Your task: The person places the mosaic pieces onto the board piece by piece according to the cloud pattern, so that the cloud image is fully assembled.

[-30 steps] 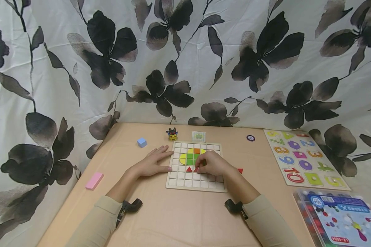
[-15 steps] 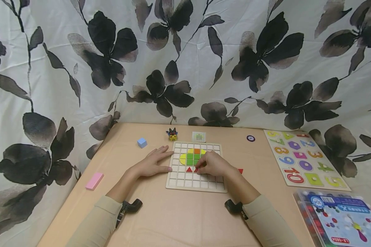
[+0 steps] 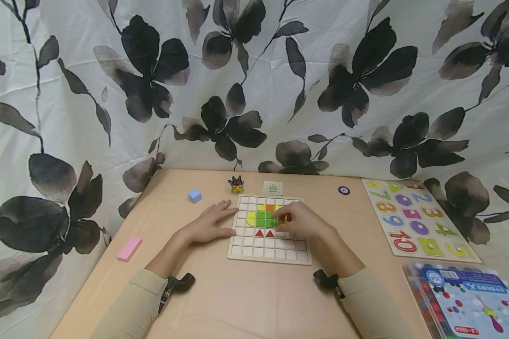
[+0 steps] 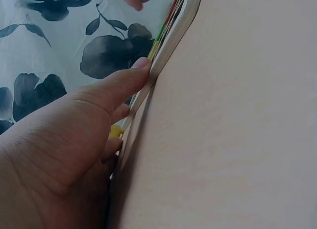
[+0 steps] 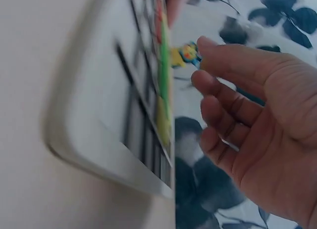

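Note:
In the head view a pale gridded board [image 3: 246, 253] lies mid-table. Green pieces [image 3: 260, 218], rounded yellow pieces [image 3: 250, 218] and an orange square [image 3: 270, 207] fill some of its cells. Below the green sit two red triangles [image 3: 269, 233], side by side. My left hand [image 3: 209, 224] lies flat with fingers spread, its thumb and fingertips against the board's left edge; the left wrist view shows the thumb [image 4: 133, 75] on that rim. Over the board's right half hovers my right hand [image 3: 299, 220], fingers loosely bent. Nothing shows between its fingers [image 5: 213, 110] in the right wrist view.
Behind the board stand a small figurine [image 3: 237, 184] and a patterned card [image 3: 273, 188]. A blue cube [image 3: 194, 196] and a pink block [image 3: 129, 248] are leftward. To the right lie a dark disc [image 3: 344, 189], a number board [image 3: 420, 221] and a plastic box [image 3: 466, 296].
My right hand has let go of the right-hand red triangle and moved up and to the right, its fingers parting. The triangle stays in its cell. My left hand has not moved.

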### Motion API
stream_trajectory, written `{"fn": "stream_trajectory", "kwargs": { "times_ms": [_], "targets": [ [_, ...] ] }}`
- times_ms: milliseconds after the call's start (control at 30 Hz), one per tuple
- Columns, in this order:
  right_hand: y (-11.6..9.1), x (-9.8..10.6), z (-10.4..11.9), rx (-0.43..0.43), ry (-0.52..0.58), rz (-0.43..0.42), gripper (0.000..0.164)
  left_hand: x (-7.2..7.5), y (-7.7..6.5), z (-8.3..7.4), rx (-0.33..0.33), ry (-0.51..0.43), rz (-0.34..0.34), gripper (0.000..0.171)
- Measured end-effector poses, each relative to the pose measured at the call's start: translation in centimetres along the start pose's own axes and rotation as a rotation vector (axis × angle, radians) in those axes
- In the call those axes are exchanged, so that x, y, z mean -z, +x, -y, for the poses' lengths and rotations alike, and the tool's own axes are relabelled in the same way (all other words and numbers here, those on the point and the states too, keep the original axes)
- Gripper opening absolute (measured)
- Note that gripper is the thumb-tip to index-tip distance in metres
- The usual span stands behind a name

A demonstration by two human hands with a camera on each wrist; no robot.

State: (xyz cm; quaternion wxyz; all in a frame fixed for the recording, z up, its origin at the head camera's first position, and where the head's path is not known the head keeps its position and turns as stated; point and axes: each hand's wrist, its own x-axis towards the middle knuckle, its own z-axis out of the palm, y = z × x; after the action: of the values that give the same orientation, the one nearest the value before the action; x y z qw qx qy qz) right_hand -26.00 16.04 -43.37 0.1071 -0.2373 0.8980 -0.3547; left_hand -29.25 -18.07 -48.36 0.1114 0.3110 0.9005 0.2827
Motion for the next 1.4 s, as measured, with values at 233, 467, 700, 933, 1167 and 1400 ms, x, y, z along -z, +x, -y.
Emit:
{"fn": "stream_trajectory", "kwargs": {
  "times_ms": [233, 467, 700, 933, 1167, 1400],
  "targets": [
    [-1.4, 2.9, -0.4, -0.011, 0.049, -0.087, 0.038, 0.1, 0.1, 0.1, 0.006, 0.013, 0.007, 0.080],
    [-2.6, 5.2, -1.6, -0.062, 0.048, -0.138, 0.037, 0.0, 0.1, 0.1, 0.016, 0.006, 0.012, 0.080],
    [-3.8, 7.2, -3.8, -0.078, 0.054, -0.115, 0.034, -0.1, 0.1, 0.1, 0.002, 0.003, 0.006, 0.079],
    [-5.0, 8.5, -5.4, -0.096, 0.061, -0.076, 0.032, 0.0, 0.0, -0.3, 0.002, 0.004, 0.003, 0.079],
    [-6.1, 8.8, -7.0, -0.136, 0.065, -0.011, 0.030, 0.0, 0.1, -0.1, 0.002, 0.010, 0.006, 0.080],
    [-6.5, 8.7, -8.2, -0.231, 0.087, 0.106, 0.029, -0.1, 0.1, 0.1, 0.008, 0.003, 0.007, 0.080]
  ]
}}
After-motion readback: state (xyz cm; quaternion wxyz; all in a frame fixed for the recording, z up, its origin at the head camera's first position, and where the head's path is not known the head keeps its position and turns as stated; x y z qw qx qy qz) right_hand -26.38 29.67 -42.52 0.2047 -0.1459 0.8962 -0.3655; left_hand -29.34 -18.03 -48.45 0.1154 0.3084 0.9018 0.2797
